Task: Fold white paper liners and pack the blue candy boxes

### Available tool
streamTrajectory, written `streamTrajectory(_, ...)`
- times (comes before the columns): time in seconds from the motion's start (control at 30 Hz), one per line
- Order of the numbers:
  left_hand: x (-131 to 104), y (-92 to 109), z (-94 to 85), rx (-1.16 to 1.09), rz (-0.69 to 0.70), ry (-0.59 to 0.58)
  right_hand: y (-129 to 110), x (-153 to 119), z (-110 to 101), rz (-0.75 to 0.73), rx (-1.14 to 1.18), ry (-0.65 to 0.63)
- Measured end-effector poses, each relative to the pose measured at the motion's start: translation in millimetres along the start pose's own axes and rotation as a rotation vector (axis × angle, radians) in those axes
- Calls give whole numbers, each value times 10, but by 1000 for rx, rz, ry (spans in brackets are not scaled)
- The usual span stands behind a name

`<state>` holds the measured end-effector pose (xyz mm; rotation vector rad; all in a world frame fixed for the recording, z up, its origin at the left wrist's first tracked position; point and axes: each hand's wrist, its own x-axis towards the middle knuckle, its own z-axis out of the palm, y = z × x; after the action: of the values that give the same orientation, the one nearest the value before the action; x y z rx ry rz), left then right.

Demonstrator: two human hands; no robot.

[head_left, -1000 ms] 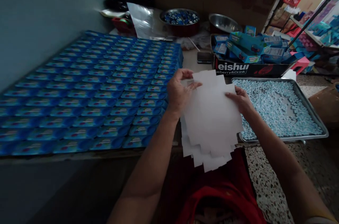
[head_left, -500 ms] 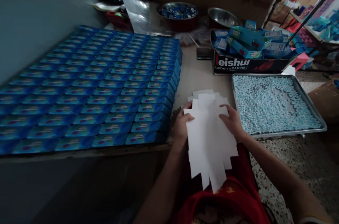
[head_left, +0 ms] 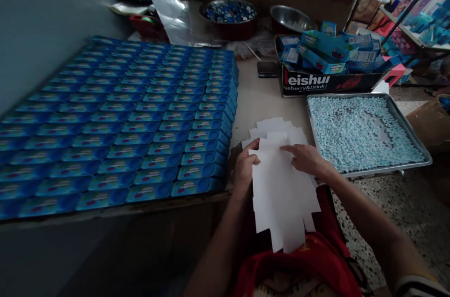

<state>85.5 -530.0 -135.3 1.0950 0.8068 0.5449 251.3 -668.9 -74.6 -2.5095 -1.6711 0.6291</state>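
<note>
White flat card blanks (head_left: 281,189) with tabbed edges lie in a loose stack over my lap, their top end at the table edge. My left hand (head_left: 245,168) grips the blanks by their left side, thumb on top and fingers underneath. Over the upper part of the top blank, my right hand (head_left: 305,159) has its index finger stretched out to the left, touching the white surface; the other fingers are curled. More white blanks (head_left: 272,124) lie on the table just beyond the ones in my left hand.
Rows of blue boxes (head_left: 140,119) cover the table's left. A metal tray (head_left: 427,159) of pale blue pieces stands right, below a black carton (head_left: 316,86) of blue packs. Behind are a filled bowl (head_left: 228,30), another bowl (head_left: 291,18) and a dark phone-like object (head_left: 267,69).
My right hand has let go of the blanks' right edge and moved left over them, index finger extended. The held blanks have shifted slightly down, uncovering more of those behind.
</note>
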Motion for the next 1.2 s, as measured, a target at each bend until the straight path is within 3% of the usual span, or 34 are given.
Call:
streamTrajectory(0.1, -37, -13, 25, 3, 46, 39, -117, 85, -162, 4, -163, -144)
streamTrajectory(0.3, -54, -97, -19, -53, 0, 125, -251, 110, -172, 42, -206, -142)
streamTrajectory(0.43, -145, 59, 33, -181, -29, -25, -191, 83, -75, 12, -115, -139)
streamTrajectory(0.5, -175, 166, 74, -201, -33, -129, -118, 48, 38, 65, 24, -27)
streamTrajectory(0.63, -141, 282, 79, -70, 34, -292, 39, -53, 320, 364, 568, 335)
streamTrajectory(0.7, -94, 285, 24, 73, 85, -293, 82, -102, 423, 418, 898, 390)
streamTrajectory(0.8, -16, 260, -85, 324, 170, -230, 76, -168, 493, 404, 1222, 345)
streamTrajectory(0.87, 27, 235, -129, 524, 240, -240, 38, -215, 487, 363, 1156, 375)
streamTrajectory(0.97, 38, 174, -116, 708, 297, -334, -38, -288, 412, 192, 684, 433)
streamTrajectory(1.03, -6, 105, -73, 659, 285, -333, -78, -324, 341, 89, 377, 383)
streamTrajectory(1.1, -85, 25, -27, 550, 272, -200, -93, -340, 276, 41, 219, 305)
streamTrajectory(1.2, -197, -55, 23, 474, 283, 50, -75, -330, 210, 19, 185, 263)
